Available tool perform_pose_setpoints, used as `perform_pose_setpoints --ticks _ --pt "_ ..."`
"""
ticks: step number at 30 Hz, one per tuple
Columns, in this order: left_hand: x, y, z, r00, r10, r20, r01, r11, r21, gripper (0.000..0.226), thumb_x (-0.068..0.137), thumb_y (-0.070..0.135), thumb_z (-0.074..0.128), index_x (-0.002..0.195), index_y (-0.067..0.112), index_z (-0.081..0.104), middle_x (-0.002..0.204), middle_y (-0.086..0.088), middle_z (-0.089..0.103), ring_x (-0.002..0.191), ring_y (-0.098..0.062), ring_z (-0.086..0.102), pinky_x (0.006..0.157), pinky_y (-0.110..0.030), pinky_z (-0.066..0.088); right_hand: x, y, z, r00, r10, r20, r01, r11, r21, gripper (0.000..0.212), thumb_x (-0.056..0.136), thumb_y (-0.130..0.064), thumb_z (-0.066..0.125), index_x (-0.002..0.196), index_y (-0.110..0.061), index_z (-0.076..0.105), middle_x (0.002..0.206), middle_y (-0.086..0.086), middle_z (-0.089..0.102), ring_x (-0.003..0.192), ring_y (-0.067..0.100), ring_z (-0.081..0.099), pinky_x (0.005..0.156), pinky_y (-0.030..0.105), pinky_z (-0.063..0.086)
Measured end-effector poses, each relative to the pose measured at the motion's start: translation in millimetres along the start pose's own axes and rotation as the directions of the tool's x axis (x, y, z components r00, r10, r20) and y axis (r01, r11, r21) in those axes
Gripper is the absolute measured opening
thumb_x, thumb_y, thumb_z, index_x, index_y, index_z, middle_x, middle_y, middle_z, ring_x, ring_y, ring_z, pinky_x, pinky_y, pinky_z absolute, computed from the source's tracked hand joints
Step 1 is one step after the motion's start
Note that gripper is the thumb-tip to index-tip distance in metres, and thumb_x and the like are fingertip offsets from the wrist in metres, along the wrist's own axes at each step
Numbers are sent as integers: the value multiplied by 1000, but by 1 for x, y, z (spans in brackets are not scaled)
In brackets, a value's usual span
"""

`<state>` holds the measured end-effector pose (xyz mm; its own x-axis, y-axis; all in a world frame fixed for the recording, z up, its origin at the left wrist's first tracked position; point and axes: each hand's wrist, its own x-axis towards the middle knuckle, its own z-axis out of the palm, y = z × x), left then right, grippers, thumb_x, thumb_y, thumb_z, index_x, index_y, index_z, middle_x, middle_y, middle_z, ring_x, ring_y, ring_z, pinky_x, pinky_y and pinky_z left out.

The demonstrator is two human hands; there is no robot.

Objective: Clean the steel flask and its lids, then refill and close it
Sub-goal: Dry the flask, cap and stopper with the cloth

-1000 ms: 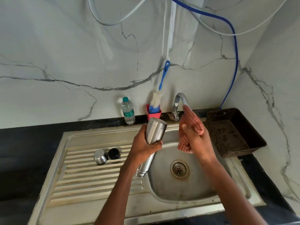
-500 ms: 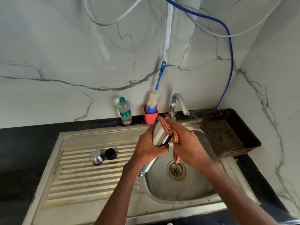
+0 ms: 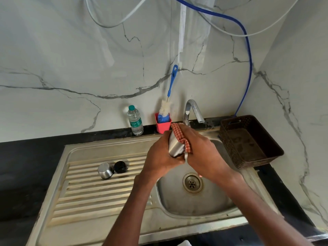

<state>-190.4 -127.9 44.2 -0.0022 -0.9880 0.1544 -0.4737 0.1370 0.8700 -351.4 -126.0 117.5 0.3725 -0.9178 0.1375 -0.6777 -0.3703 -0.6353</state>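
**Slip Risk While Wiping the Flask**

I judged a wet steel flask (image 3: 174, 147) could slip into the sink (image 3: 195, 206). My left hand (image 3: 160, 159) was clamped round its body. My right hand (image 3: 202, 153) pressed the checked cloth (image 3: 183, 139) against its far side. The steel lid (image 3: 105, 170) and black lid (image 3: 120, 167) lay on the drainboard (image 3: 92, 197), well apart.
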Motion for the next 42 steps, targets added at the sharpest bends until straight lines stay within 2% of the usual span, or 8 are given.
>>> perform_pose_setpoints --ticks 6,10,15,23,28,35,38,42 --pt "1 5 -11 996 83 39 -88 988 126 84 64 35 93 137 37 51 112 15 69 93 -2 66 77 -26 57 17 16 -22 977 74 198 -100 987 124 80 88 5 55 152 -42 40 137 -12 62 124 9 58 94 8 41" --pt "5 6 -7 995 102 15 -102 968 230 97 61 42 92 145 35 44 123 12 67 102 -11 66 82 -31 56 6 3 -9 991 122 51 -125 990 68 73 82 1 53 144 -36 45 127 -6 67 114 21 65 97 47 55" --pt "9 4 -14 993 116 -5 -109 950 292 94 61 38 95 142 29 47 122 9 68 100 -12 66 83 -35 58 4 -3 -12 1000 5 2 -5 1000 4 84 80 9 51 154 -30 41 141 -2 62 125 22 61 104 42 52" --pt "11 1 -6 988 149 -40 -124 924 361 94 60 42 95 141 27 49 122 7 68 102 -15 66 81 -34 56 6 -14 -21 976 196 97 -185 977 -110 44 84 2 47 119 -23 56 97 -3 65 97 27 67 71 30 48" --pt "15 0 -7 990 140 16 -140 963 232 90 62 40 95 138 28 48 119 10 69 98 -11 66 80 -31 56 19 -12 -17 1000 25 5 -25 1000 9 74 82 4 58 146 -33 48 133 -7 66 117 22 64 96 33 52" --pt "7 -14 -7 1000 10 21 -9 999 -35 78 67 20 95 132 30 53 109 13 69 95 -4 67 76 -23 54 19 2 -7 978 178 111 -196 963 185 59 87 1 53 135 -33 59 110 -10 72 99 14 69 81 28 55" --pt "4 -11 -8 993 -114 32 117 927 -356 65 78 9 91 128 35 57 105 9 74 96 -10 72 77 -24 58 12 9 -7 933 286 218 -358 675 645 52 91 11 47 124 -23 67 106 3 77 101 24 73 87 44 62" --pt "11 5 -6 982 -187 -27 127 761 -636 71 73 32 86 136 19 57 110 -3 76 100 -21 74 81 -33 60 -1 12 27 880 345 326 -461 465 756 32 78 5 55 104 -7 68 91 14 77 94 35 71 84 46 59"
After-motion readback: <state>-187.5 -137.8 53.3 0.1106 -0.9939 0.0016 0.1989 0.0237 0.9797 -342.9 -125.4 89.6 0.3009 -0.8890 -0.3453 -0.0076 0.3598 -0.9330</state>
